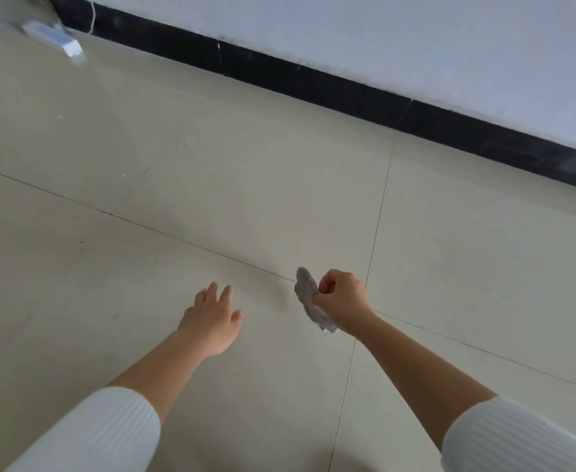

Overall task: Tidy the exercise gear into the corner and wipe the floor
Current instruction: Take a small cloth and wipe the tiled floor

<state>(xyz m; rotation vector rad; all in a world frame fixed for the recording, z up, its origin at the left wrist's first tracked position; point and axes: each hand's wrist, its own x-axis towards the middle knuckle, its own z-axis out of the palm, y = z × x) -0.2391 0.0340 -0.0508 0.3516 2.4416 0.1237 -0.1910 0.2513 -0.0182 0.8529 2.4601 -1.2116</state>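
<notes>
My right hand [342,299] pinches a small crumpled grey cloth [308,296], which hangs from my fingers just above the pale tiled floor [211,165]. To its left, my left hand [211,318] reaches forward over the floor with fingers straight and nothing in it. Both forearms are bare below white ribbed sleeves. No exercise gear shows in this view.
A black skirting board [314,80] runs diagonally under a white wall [416,35] across the top. A white and blue flat object [53,39] lies on the floor at the far top left beside a thin cord [92,18]. Dark grout lines cross the tiles.
</notes>
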